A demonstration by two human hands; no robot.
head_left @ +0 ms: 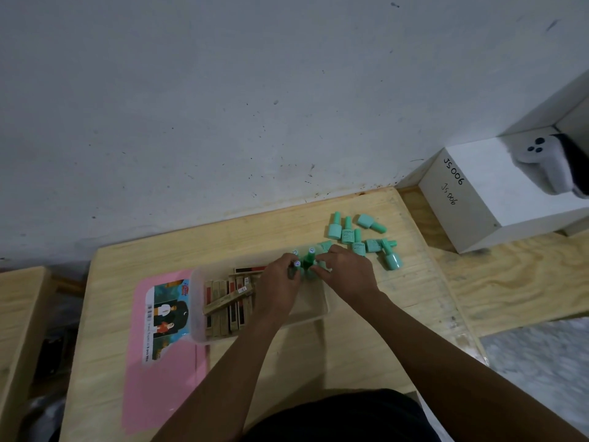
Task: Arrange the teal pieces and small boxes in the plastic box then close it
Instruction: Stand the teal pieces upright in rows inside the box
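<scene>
Plywood bench (255, 362): both hands' fingers (294, 266) pinched upright teal bottles (307, 261) in plastic box (204, 338); best seated snugly against the far wall.

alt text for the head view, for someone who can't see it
Both hands, left hand and right hand, stand teal bottles in a clear plastic box beside small boxes. More bottles lie on the wooden table.
</scene>
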